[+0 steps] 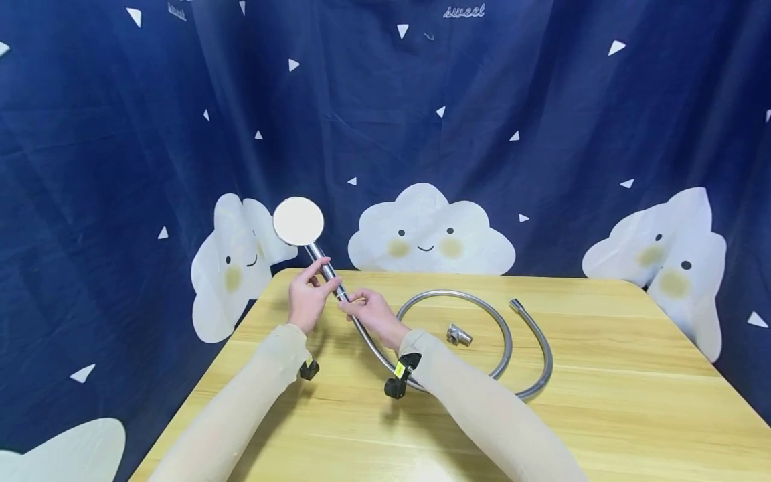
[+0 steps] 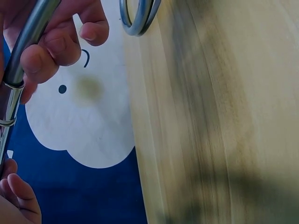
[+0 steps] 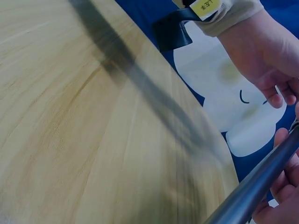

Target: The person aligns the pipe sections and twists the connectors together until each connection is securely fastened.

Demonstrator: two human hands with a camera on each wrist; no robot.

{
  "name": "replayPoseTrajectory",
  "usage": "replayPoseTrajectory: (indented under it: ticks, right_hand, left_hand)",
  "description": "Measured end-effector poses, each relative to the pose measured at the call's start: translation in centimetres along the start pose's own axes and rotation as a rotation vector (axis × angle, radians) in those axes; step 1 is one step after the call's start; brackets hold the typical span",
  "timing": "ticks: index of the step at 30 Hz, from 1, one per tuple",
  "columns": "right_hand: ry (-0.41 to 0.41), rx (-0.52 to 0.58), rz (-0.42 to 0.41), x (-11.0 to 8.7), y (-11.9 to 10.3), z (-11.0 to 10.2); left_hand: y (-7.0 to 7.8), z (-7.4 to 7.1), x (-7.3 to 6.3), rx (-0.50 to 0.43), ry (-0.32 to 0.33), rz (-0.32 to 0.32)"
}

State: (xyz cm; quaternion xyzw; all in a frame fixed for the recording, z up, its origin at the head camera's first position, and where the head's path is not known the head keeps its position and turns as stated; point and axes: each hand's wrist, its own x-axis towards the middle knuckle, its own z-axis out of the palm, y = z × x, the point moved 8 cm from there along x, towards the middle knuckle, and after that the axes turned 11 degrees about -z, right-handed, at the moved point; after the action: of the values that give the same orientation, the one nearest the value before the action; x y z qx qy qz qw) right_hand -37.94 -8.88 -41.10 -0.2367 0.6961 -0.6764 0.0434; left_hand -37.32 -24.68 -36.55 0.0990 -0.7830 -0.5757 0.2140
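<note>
A chrome shower head point(image 1: 298, 221) with a round white face is held up over the table's far left part, its handle slanting down to the right. My left hand point(image 1: 307, 298) grips the handle between thumb and fingers. Just below it, my right hand point(image 1: 375, 313) pinches the end of a grey metal shower hose point(image 1: 442, 293) where it meets the handle. In the left wrist view the fingers of the right hand point(image 2: 56, 42) curl round the hose, and a shiny collar point(image 2: 13, 86) shows at the joint. From there the hose loops down onto the table.
A small chrome fitting point(image 1: 459, 335) lies inside the hose loop on the wooden table point(image 1: 620, 375). The hose's free end point(image 1: 516, 305) points up and left on the right side. A blue curtain point(image 1: 542, 80) with clouds hangs behind the table and along its sides.
</note>
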Motion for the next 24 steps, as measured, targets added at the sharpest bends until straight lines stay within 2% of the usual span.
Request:
replayPoseTrajectory:
  ticks: [7, 16, 24]
  right_hand:
    - [-0.026, 0.006, -0.046, 0.0, -0.4, 0.2]
    - [-0.025, -0.015, 0.021, 0.0, 0.8, -0.3]
    - [-0.045, 0.025, 0.003, 0.2, 0.6, 0.1]
  left_hand:
    - [-0.2, -0.1, 0.0, -0.021, 0.008, -0.004]
    - [-0.4, 0.2, -0.2, -0.019, 0.007, 0.009]
    - [-0.4, 0.0, 0.0, -0.012, 0.007, 0.012]
